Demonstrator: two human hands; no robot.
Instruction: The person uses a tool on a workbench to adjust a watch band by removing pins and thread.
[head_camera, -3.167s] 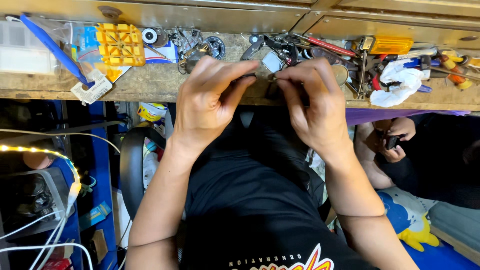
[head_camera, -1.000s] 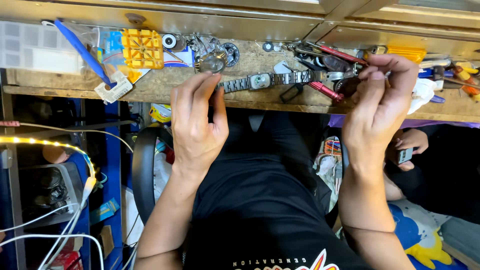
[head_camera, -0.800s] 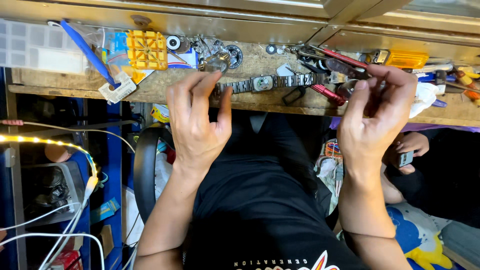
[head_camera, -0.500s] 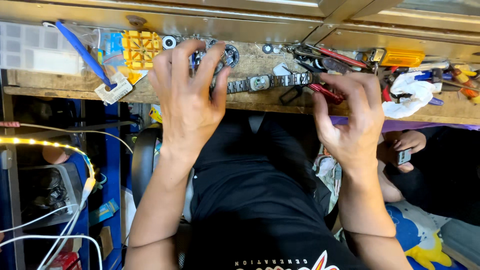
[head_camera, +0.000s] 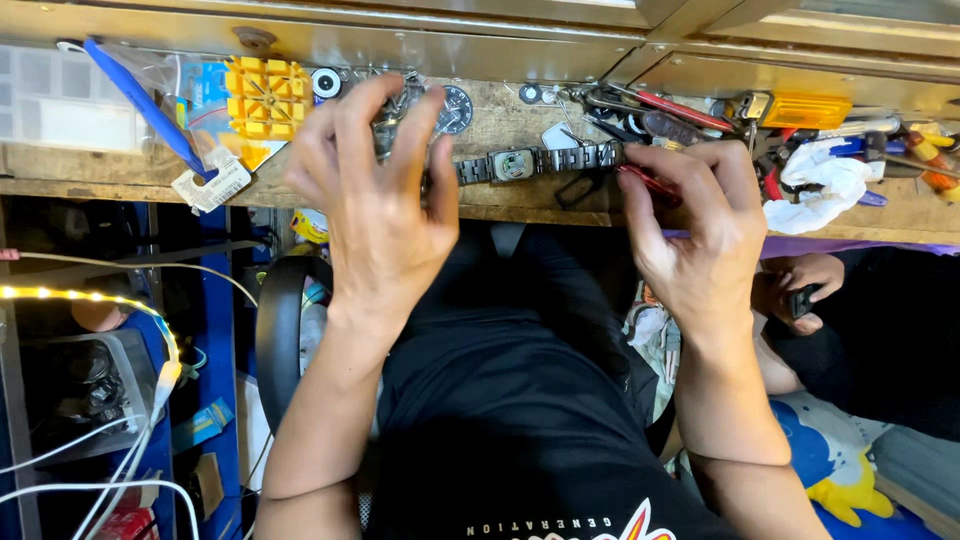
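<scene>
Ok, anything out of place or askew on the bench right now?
Nothing looks damaged or spilled. The metal-band wristwatch lies flat by the bench edge between the left hand and right hand; tools lie in a loose heap behind.

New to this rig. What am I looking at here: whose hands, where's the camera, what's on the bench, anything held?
There is no machine: a person works with two bare hands, and one camera worn on the head looks down at them, so the bench runs along the top of the picture and the person's black shirt fills the bottom.

The left hand is raised with fingers spread over a cluster of metal watch parts; whether it grips anything cannot be told. The right hand pinches a red-handled tool at the end of a metal-band wristwatch, which lies flat on the wooden bench.

Also on the bench are a yellow plastic block, a blue stick, a loose watch dial, a white cloth and an orange box. Another person's hand shows at the right, below the bench.
</scene>
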